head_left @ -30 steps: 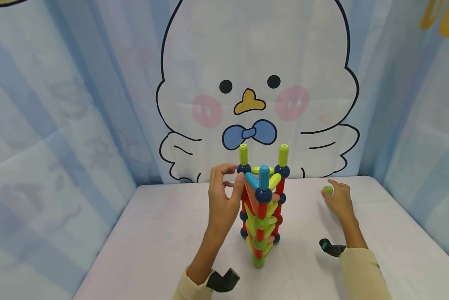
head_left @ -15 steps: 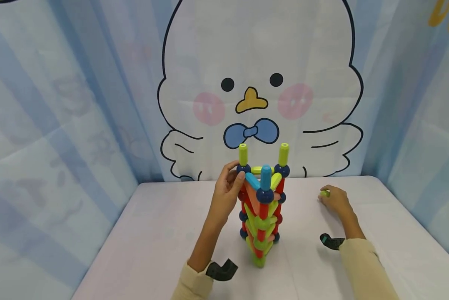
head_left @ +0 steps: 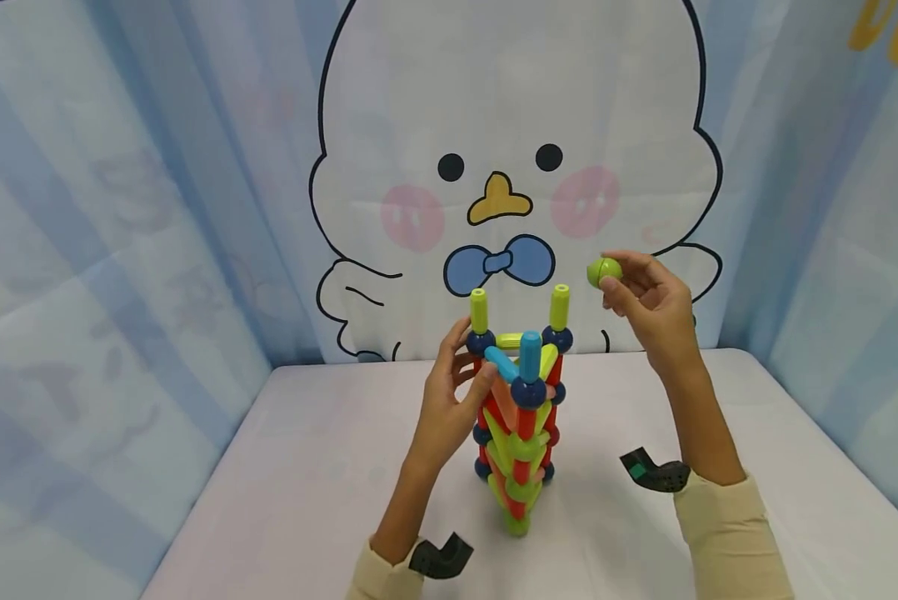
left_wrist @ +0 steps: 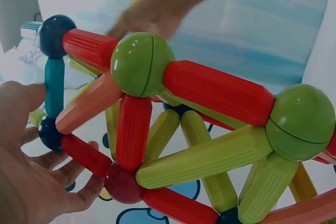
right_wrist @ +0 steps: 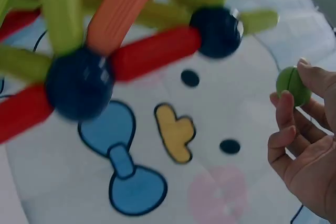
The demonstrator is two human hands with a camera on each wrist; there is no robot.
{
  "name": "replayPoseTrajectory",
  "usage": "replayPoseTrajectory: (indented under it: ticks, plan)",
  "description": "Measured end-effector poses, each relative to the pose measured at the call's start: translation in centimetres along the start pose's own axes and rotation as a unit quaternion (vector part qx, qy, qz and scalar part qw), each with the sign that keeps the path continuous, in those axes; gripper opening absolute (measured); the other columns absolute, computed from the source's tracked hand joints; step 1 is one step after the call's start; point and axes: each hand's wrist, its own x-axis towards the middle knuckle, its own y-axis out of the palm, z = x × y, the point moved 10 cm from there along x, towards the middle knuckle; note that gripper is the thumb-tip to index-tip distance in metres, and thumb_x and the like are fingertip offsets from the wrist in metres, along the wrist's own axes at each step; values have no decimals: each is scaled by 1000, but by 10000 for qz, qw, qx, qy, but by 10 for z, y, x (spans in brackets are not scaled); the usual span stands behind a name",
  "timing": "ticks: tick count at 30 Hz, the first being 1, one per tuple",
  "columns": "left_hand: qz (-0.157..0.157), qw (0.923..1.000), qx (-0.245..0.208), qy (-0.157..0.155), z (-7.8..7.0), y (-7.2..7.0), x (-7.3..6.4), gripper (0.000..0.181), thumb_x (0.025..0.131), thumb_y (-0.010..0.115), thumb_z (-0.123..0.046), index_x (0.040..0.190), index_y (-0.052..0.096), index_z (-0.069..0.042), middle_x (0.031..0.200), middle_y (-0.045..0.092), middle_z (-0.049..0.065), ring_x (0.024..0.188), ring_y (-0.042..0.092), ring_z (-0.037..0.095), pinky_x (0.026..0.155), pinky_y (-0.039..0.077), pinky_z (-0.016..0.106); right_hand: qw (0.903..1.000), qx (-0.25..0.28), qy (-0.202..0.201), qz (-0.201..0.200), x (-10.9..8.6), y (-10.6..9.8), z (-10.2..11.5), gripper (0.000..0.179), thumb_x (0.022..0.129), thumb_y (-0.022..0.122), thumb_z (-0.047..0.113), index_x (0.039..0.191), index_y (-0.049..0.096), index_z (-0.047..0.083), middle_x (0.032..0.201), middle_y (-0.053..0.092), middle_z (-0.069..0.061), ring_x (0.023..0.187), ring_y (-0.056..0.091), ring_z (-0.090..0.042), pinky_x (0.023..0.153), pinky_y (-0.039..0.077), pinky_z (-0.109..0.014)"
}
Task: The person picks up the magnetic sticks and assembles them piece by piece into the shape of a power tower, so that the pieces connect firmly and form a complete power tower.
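Note:
A triangular tower of magnetic sticks and balls [head_left: 524, 448] stands upright on the table, in red, orange, lime and blue. Two lime sticks and one blue stick [head_left: 530, 357] point up from the dark blue balls at its top corners. My left hand [head_left: 449, 408] holds the tower near its top left corner, the thumb by a blue stick [left_wrist: 54, 87] and the fingers reaching behind the red one. Up to the right of the tower, my right hand [head_left: 657, 310] pinches a green ball [right_wrist: 293, 85] between thumb and fingertips, apart from the sticks.
The white table [head_left: 306, 483] stretches around the tower. A curtain [head_left: 209, 208] printed with a white chick hangs right behind the table's far edge, with more cloth on both sides. Dark wrist mounts [head_left: 441, 557] stick out from both sleeves.
My right hand has picked the green ball up off the right of the table and carried it up and left toward the tower's top. My left hand has closed in on the tower's upper left corner.

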Motion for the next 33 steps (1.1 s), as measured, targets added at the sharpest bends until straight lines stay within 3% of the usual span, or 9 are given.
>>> replayPoseTrajectory:
  ticks: [3,7,13,17,21,26,33]
  plan:
    - [21,9999,132,67,-4,0,-2,63,99,57,-31,153,24,-31,149,42,7,129,53,24,106,45,45,9972,550,-468,195,3,18,32,35,91,63,-4,126,60,-1,105,65,-6,81,59,-14,71,53,-14]
    - [-12,9997,214,118,-6,0,-3,63,99,57,-32,153,25,-30,149,42,7,129,54,24,106,46,43,9956,518,-620,481,4,35,47,36,90,63,-6,125,60,-1,102,66,-4,82,58,-15,70,52,-14]
    - [24,9996,262,133,-5,2,-5,64,99,57,-33,153,24,-30,149,42,5,129,53,23,105,47,40,9961,203,-500,691,-1,44,43,39,92,62,-3,130,58,1,105,66,-3,80,58,-14,68,51,-14]
    - [-83,9996,119,238,-5,-2,-1,58,100,55,-29,152,29,-28,149,43,5,132,52,23,105,47,42,9957,-286,-443,761,-6,46,39,45,93,62,0,136,53,4,110,63,-2,81,58,-17,68,51,-14]
    - [-384,9982,-230,406,-9,-12,13,46,102,52,-26,146,40,-22,142,51,7,131,53,21,104,47,35,9944,-793,-383,584,-13,46,34,40,93,63,2,132,55,3,105,63,2,75,55,-15,66,50,-14]
    - [-616,9940,-612,662,-21,-21,35,34,101,54,-24,133,56,-14,123,65,10,117,63,19,100,49,29,9939,-961,-406,371,-18,51,31,27,93,64,4,120,63,0,97,68,7,70,54,-14,64,51,-15]
    - [-276,9971,-212,675,-29,-11,42,31,97,61,-22,126,63,-11,116,68,9,106,65,20,93,54,33,9939,-968,-431,310,-21,63,31,25,91,65,0,115,68,3,83,63,1,67,51,-13,66,51,-16]
